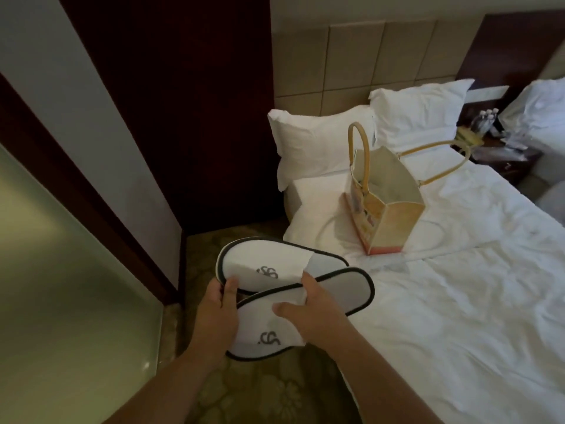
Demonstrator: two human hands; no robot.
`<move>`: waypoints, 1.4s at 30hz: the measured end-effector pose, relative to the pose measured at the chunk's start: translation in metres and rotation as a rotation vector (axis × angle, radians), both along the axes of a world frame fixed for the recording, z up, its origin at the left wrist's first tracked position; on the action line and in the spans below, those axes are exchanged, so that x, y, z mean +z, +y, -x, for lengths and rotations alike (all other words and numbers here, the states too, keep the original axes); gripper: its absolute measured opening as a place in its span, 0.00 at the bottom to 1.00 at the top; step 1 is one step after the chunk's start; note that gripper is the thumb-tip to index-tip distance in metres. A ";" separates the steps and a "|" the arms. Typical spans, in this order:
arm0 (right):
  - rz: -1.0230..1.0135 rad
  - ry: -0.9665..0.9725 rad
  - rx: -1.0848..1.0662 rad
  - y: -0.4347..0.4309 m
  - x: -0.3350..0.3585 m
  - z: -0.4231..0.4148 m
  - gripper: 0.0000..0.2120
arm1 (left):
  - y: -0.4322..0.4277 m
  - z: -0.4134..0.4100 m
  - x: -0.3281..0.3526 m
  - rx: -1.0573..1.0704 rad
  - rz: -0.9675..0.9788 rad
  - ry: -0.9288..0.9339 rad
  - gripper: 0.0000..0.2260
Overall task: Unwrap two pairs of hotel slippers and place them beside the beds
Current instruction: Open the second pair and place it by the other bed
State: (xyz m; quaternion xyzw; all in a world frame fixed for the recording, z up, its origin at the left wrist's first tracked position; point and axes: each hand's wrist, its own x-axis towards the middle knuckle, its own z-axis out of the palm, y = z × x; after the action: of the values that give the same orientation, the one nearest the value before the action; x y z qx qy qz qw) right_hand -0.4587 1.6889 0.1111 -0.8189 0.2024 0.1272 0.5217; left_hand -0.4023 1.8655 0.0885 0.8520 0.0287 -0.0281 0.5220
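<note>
— Two white slippers with dark trim, both held up by the person. Which hand has which?

— The left hand point(218, 307) grips the far slipper point(275, 264) at the rim of its toe end, thumb on top and fingers curled underneath. The right hand point(315, 310) holds the near slipper point(269, 332), with its thumb pressed on the white upper and its fingers curled over the edge of the upper's opening.

— Do the two slippers touch?

— The near one lies across the far one, overlapping it between the two hands. Both have their toes toward the left hand and their heels out past the right hand, and each upper bears a dark monogram.

— And what is under them?

— Below both hands is the patterned carpet point(269, 390). The heels reach over the edge of the bed point(458, 286), whose white sheet spreads out to the right of the right hand.

— Anything beyond the hands?

— A paper bag point(394, 221) with tan loop handles stands open on the bed, beyond the right hand. Past it, two pillows point(315, 142) lean at the padded headboard point(351, 56). Farther right stands a nightstand point(504, 160) with small bottles point(486, 117). Beyond the left hand is a dark wood panel point(183, 102), and to its left a pale glassy panel point(61, 301).
</note>
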 end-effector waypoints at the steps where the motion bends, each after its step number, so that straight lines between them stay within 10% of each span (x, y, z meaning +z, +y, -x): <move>1: 0.003 0.034 -0.003 0.001 -0.002 -0.007 0.39 | 0.007 -0.008 -0.005 -0.027 -0.012 0.012 0.12; 5: -0.111 0.035 -0.089 0.014 -0.019 -0.029 0.14 | 0.031 -0.029 -0.035 -0.132 -0.026 0.069 0.09; 10: -0.872 0.203 -0.520 0.055 -0.078 -0.030 0.10 | 0.062 -0.037 -0.085 -0.192 -0.167 0.119 0.11; 13: -0.975 0.346 -0.602 0.070 -0.130 -0.017 0.15 | 0.080 -0.035 -0.125 -0.139 -0.187 0.138 0.14; 29: -0.402 0.367 -0.472 0.057 -0.448 0.004 0.31 | 0.036 0.019 -0.458 -0.021 -0.161 0.612 0.11; 42: -0.215 0.432 -0.392 -0.007 -0.716 0.021 0.15 | -0.009 0.038 -0.715 -0.128 -0.249 0.871 0.12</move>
State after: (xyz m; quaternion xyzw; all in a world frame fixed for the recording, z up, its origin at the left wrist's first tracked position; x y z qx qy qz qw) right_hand -0.4800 1.6818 -0.6047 -0.6583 0.4483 0.2160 0.5647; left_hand -0.4406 1.8561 -0.6269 0.8171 0.1959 -0.4123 0.3521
